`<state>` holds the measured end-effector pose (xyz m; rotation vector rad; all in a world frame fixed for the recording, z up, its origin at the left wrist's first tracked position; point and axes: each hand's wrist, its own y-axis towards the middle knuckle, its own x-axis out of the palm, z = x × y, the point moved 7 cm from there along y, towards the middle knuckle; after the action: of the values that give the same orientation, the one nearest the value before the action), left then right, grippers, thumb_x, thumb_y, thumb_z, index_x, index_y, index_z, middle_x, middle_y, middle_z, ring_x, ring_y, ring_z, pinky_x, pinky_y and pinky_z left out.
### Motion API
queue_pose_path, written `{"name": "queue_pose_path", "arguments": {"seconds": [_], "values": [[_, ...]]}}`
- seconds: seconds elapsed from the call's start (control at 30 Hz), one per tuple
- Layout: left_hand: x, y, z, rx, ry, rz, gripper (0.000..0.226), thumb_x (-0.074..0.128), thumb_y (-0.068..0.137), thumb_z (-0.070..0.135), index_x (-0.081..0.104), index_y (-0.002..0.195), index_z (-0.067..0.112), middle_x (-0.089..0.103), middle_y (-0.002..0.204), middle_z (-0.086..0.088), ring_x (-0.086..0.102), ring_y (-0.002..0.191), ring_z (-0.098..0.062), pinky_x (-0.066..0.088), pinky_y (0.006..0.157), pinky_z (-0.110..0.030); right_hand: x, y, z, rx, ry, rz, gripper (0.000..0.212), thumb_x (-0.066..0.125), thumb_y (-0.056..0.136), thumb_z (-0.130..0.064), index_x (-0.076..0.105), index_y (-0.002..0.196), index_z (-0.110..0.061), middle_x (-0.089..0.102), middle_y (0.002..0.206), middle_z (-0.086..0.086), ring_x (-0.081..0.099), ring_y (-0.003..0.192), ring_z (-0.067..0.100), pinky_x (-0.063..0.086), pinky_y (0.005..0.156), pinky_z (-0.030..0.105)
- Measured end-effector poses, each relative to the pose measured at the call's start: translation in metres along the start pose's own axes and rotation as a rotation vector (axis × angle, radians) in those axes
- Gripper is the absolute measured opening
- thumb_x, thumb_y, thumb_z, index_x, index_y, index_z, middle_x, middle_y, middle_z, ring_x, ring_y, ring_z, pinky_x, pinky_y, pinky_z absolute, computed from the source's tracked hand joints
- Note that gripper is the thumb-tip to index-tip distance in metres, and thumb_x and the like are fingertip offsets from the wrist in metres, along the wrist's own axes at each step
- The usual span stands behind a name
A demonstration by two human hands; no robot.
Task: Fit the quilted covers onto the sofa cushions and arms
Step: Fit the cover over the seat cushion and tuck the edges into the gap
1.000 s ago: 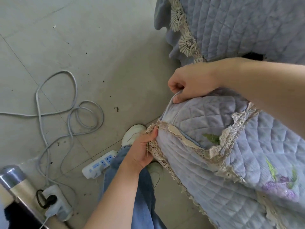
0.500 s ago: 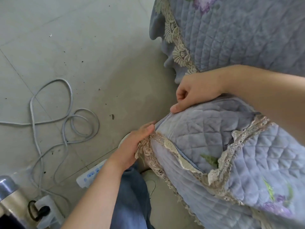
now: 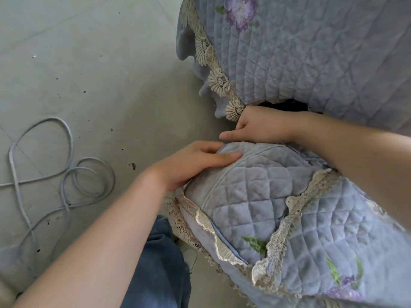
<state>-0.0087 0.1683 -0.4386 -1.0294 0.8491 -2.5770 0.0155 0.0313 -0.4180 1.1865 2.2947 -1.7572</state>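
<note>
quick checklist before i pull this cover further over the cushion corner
1. Left hand on the cover: ok, palm flat on the quilted corner.
2. Right hand grip: cannot tell, fingers curl behind the fabric.
3. Corner seated in the cover: cannot tell, cushion hidden inside.
4. Lace trim lying flat: not ok, it is folded and ruffled.
5. Cable away from the feet: ok, coiled on the floor to the left.
</note>
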Motion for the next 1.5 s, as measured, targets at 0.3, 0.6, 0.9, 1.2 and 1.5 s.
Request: {"name": "queue_pose_path", "arguments": {"seconds": [0.3, 0.6, 0.9, 1.2, 1.5], "values": [[-0.02, 0.03, -0.013, -0.053, -0.052, 0.1, 0.017, 0.068, 0.076, 0.033, 0.077, 0.081, 0.018, 0.073, 0.088, -0.004, 0.067, 0.087, -0.015, 0.051, 0.088, -0.031, 0.021, 0.037, 0.029, 0.143, 0.018, 0.016, 0.063, 0.058, 0.086, -0.054, 0.038, 0.042, -0.014, 0.034, 0.027, -0.009, 0.033, 0.034, 0.007, 0.026, 0.046, 0.026], [-0.021, 0.01, -0.028, -0.088, -0.031, 0.311, 0.042, 0.076, 0.068, 0.056, 0.078, 0.081, 0.017, 0.076, 0.088, -0.005, 0.073, 0.083, -0.016, 0.057, 0.071, -0.025, -0.025, -0.008, -0.014, 0.035, 0.134, 0.379, 0.035, 0.056, 0.092, -0.034, 0.06, 0.074, -0.004, 0.054, 0.068, 0.006, 0.045, 0.06, 0.013, 0.033, 0.056, 0.028], [-0.019, -0.104, -0.102, -0.335, -0.077, 0.439, 0.064, 0.059, 0.074, 0.068, 0.064, 0.121, 0.026, 0.069, 0.116, 0.0, 0.064, 0.109, -0.021, 0.045, 0.097, -0.04, 0.035, -0.245, -0.061, -0.101, 0.376, 1.073, 0.037, 0.054, 0.093, -0.026, 0.047, 0.061, -0.009, 0.042, 0.056, -0.004, 0.039, 0.051, 0.011, 0.033, 0.049, 0.023], [0.025, -0.078, -0.11, 0.115, -0.545, 0.407, 0.044, 0.049, 0.092, 0.034, 0.056, 0.132, 0.018, 0.055, 0.137, -0.007, 0.043, 0.134, -0.03, 0.029, 0.112, -0.047, 0.185, -0.246, -0.043, 0.239, -0.278, 0.867, 0.036, 0.085, 0.064, -0.023, 0.071, 0.091, -0.005, 0.066, 0.085, 0.009, 0.061, 0.07, 0.03, 0.05, 0.059, 0.034], [0.017, -0.062, -0.128, 0.121, -0.656, 0.483, 0.036, 0.043, 0.097, 0.037, 0.077, 0.097, 0.025, 0.066, 0.117, -0.004, 0.07, 0.097, -0.013, 0.056, 0.085, -0.03, 0.201, -0.242, -0.079, 0.236, 0.029, 0.887, 0.031, 0.077, 0.041, 0.0, 0.054, 0.058, -0.012, 0.053, 0.057, 0.001, 0.051, 0.052, 0.021, 0.036, 0.042, 0.024]]}}
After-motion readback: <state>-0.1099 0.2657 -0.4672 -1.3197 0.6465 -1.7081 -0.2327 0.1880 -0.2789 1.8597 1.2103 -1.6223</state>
